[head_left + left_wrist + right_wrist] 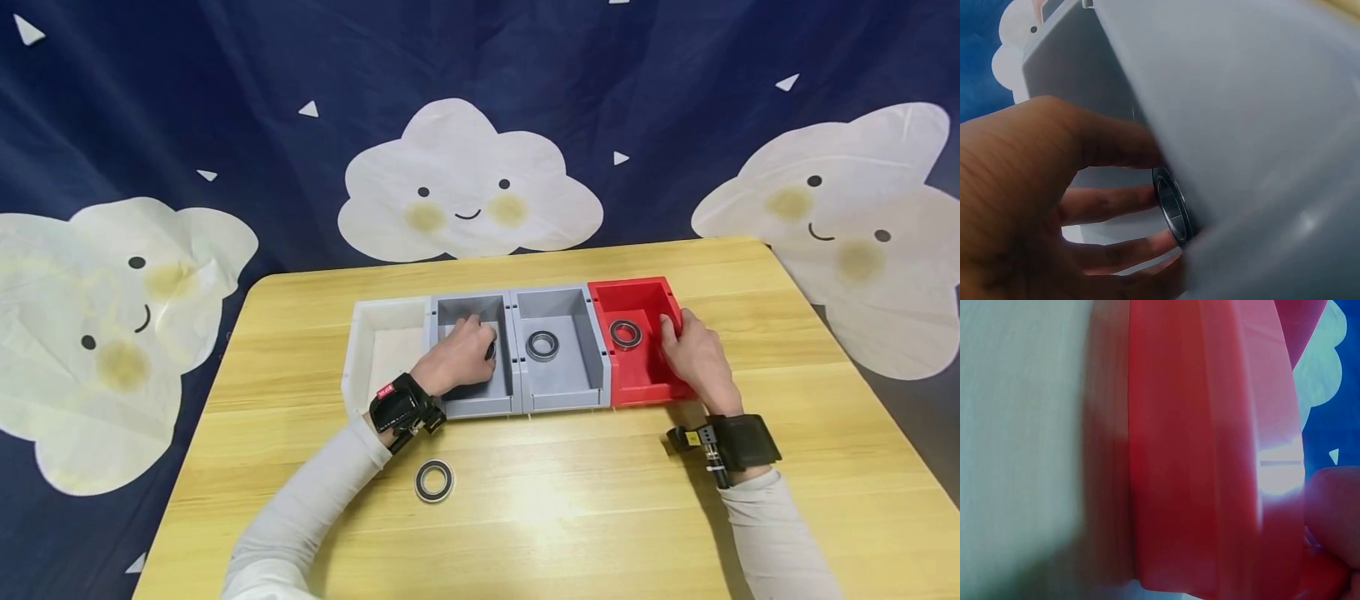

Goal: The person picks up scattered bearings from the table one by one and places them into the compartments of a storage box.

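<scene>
My left hand reaches into the darker-looking grey bin, second from the left. Its thumb and fingers pinch a ball bearing, seen tilted up on edge in the left wrist view beside the bin's wall. Whether the bearing touches the bin floor, I cannot tell. At the far right, my right hand grips the right wall of the red bin, thumb on the inner side. Another bearing lies flat inside that red bin. Most right-hand fingers are hidden in the right wrist view.
One bearing lies in the third bin, which is grey. A white bin ends the row on the left. Another bearing lies on the wooden table in front. A dark cloud-print curtain hangs behind.
</scene>
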Available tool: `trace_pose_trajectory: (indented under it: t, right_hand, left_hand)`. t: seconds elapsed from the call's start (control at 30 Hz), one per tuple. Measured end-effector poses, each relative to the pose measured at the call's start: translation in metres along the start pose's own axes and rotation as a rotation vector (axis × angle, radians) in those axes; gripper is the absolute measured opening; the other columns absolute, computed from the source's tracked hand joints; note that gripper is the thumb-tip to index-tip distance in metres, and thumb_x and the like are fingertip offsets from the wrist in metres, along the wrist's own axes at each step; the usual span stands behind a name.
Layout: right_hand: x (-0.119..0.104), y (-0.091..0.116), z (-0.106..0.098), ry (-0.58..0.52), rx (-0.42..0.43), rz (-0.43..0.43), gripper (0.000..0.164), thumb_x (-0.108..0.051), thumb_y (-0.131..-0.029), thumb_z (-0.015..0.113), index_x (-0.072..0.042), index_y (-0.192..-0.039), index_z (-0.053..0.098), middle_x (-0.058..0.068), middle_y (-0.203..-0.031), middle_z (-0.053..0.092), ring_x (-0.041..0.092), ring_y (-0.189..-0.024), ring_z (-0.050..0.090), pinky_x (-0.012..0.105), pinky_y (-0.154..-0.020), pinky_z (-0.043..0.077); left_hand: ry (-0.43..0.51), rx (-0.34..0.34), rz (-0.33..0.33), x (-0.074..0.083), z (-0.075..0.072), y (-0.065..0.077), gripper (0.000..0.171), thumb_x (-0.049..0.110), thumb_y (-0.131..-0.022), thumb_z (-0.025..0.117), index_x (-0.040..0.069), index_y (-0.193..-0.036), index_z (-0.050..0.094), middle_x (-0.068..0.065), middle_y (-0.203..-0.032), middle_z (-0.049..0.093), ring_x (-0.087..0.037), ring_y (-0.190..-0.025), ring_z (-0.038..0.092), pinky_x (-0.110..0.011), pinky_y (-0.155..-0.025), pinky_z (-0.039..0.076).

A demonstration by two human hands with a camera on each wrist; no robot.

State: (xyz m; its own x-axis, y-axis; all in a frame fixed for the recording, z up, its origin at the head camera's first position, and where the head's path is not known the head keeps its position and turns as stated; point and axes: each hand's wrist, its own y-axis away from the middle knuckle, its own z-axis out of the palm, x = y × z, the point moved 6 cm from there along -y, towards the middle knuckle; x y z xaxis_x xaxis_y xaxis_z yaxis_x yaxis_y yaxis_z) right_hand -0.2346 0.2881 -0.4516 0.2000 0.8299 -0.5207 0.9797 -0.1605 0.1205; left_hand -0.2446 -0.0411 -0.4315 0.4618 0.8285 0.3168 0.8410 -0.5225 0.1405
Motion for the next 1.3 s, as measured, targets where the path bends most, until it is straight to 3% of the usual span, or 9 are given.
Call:
trace_pose_trajectory:
  t: [0.27,0.57,0.73,0.9,1.07,1.2,1.3]
  right_hand:
    - [0.000,0.001,0.000,0.006,0.014,-0.010,0.038,-0.034,-0.101,0.036,0.003,-0.107,0.045,0.022,-0.088,0.056,0.031,-0.073,0.058,0.033,-0.058,0.048]
    - [-0.001,0.000,0.000,0.005,0.003,-0.002,0.039,-0.035,-0.101,0.036,0.003,-0.108,0.044,0.021,-0.087,0.056,0.030,-0.074,0.057,0.031,-0.057,0.046]
    - [-0.001,0.001,0.000,0.005,0.013,-0.010,0.040,-0.036,-0.101,0.036,0.003,-0.106,0.045,0.019,-0.083,0.055,0.029,-0.071,0.056,0.030,-0.055,0.044]
    - [0.001,0.001,-0.001,0.011,0.027,-0.026,0.039,-0.036,-0.101,0.035,0.002,-0.103,0.044,0.016,-0.077,0.051,0.028,-0.069,0.054,0.030,-0.054,0.041]
    - [0.001,0.000,-0.002,0.013,0.024,-0.022,0.039,-0.036,-0.101,0.035,0.002,-0.103,0.044,0.017,-0.079,0.052,0.029,-0.070,0.054,0.031,-0.055,0.042]
    - [0.001,0.000,-0.002,0.019,0.023,-0.027,0.039,-0.036,-0.101,0.035,0.002,-0.103,0.044,0.017,-0.077,0.052,0.029,-0.069,0.054,0.031,-0.055,0.041]
    - [0.001,0.000,0.000,0.021,0.013,-0.026,0.039,-0.035,-0.101,0.035,0.003,-0.104,0.044,0.016,-0.075,0.050,0.028,-0.068,0.053,0.031,-0.054,0.040]
  left_hand:
    - [-0.061,-0.013,-0.002,0.000,0.009,-0.001,0.012,0.014,-0.083,0.064,0.004,-0.087,0.059,-0.015,-0.097,0.052,-0.028,-0.088,0.048,-0.036,-0.069,0.047]
    - [-0.160,-0.013,-0.035,0.003,0.005,0.005,0.041,0.025,-0.086,0.065,0.005,-0.122,0.059,-0.016,-0.111,0.052,-0.028,-0.099,0.051,-0.039,-0.073,0.053]
    - [-0.157,0.041,-0.039,0.006,-0.013,0.016,0.051,0.027,-0.087,0.064,0.008,-0.134,0.053,-0.015,-0.115,0.050,-0.026,-0.100,0.049,-0.038,-0.068,0.054]
    - [-0.150,0.136,-0.009,0.013,-0.040,0.034,0.042,0.026,-0.087,0.063,0.009,-0.125,0.058,-0.009,-0.101,0.050,-0.021,-0.086,0.048,-0.031,-0.057,0.049]
    - [-0.168,0.205,0.035,0.021,-0.060,0.060,0.037,0.032,-0.088,0.064,0.011,-0.118,0.062,-0.005,-0.098,0.054,-0.016,-0.076,0.052,-0.028,-0.052,0.047]
    - [-0.180,0.208,0.071,0.028,-0.063,0.085,0.032,0.033,-0.088,0.065,0.012,-0.112,0.064,-0.002,-0.092,0.056,-0.012,-0.070,0.052,-0.026,-0.049,0.045]
    - [-0.207,0.191,0.104,0.032,-0.055,0.106,0.026,0.033,-0.088,0.065,0.013,-0.104,0.065,0.001,-0.084,0.055,-0.008,-0.066,0.050,-0.022,-0.048,0.043]
